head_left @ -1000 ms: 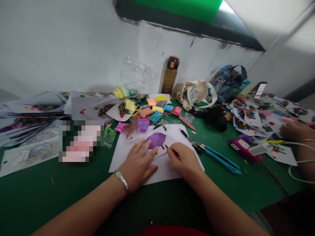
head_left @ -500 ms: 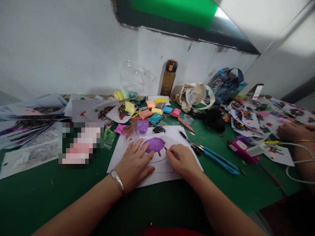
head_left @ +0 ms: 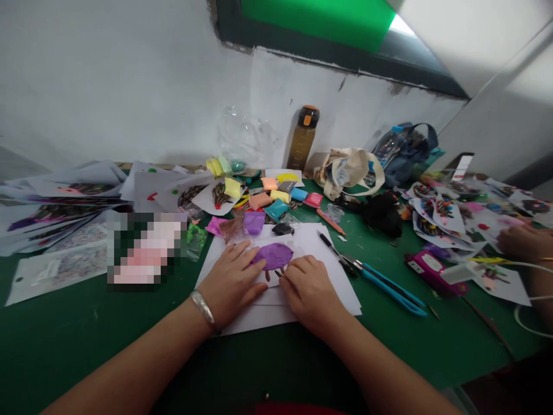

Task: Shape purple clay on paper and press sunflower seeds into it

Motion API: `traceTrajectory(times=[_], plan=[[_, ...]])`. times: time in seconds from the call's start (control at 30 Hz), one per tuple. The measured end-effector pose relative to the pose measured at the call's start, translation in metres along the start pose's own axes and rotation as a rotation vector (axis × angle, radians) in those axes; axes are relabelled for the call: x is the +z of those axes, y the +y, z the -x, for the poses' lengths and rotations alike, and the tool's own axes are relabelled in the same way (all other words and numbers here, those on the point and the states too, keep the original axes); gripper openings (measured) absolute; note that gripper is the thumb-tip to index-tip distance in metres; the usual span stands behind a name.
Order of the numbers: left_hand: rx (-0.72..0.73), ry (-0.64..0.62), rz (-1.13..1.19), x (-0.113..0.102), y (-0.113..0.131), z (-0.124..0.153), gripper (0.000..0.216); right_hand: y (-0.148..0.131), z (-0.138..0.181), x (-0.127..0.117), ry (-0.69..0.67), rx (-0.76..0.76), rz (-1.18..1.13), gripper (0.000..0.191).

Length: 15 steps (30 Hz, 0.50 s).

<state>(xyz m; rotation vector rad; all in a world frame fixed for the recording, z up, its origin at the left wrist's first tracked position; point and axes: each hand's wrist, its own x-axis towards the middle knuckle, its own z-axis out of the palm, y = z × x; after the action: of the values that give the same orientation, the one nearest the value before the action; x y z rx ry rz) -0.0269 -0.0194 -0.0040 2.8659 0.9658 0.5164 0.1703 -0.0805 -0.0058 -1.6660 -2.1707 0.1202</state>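
Observation:
A flattened oval of purple clay [head_left: 273,256] lies on a cut piece of white paper, with short brown strips at its lower edge. My left hand [head_left: 235,279] rests flat on the paper with fingers spread, its fingertips at the left side of the purple oval. Just below the oval's right end, my right hand [head_left: 309,291] has thumb and forefinger pinched against the paper. A small dark piece [head_left: 279,274] shows at those fingertips, partly hidden by them. White sheets [head_left: 332,276] lie underneath both hands.
Small bags of coloured clay [head_left: 279,210] lie beyond the paper. Right of it are a black pen [head_left: 330,245] and a blue utility knife [head_left: 391,288]. A bottle [head_left: 302,138] stands by the wall. Stacked paper crafts [head_left: 78,196] lie left; another person's hand [head_left: 525,242] is far right.
My right hand has moved in closer to my left, under the purple oval. The cut paper has turned slightly, and a second dark strip now shows by the right fingertips.

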Motion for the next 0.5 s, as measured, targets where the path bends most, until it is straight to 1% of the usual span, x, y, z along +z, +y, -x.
traceTrajectory(times=[0.2, 0.3, 0.5], plan=[[0.031, -0.028, -0.039, -0.0023, 0.0071, 0.0018, 0.027, -0.0106, -0.0019, 0.0015, 0.009, -0.004, 0.043, 0.020], [0.032, -0.071, -0.049, -0.0009, 0.0095, 0.0021, 0.027, -0.0100, -0.0016, 0.0024, -0.009, 0.000, 0.044, 0.020], [0.025, -0.091, -0.047, 0.0018, 0.0101, 0.0021, 0.034, -0.0071, -0.0015, 0.0043, 0.016, 0.019, 0.036, 0.021]])
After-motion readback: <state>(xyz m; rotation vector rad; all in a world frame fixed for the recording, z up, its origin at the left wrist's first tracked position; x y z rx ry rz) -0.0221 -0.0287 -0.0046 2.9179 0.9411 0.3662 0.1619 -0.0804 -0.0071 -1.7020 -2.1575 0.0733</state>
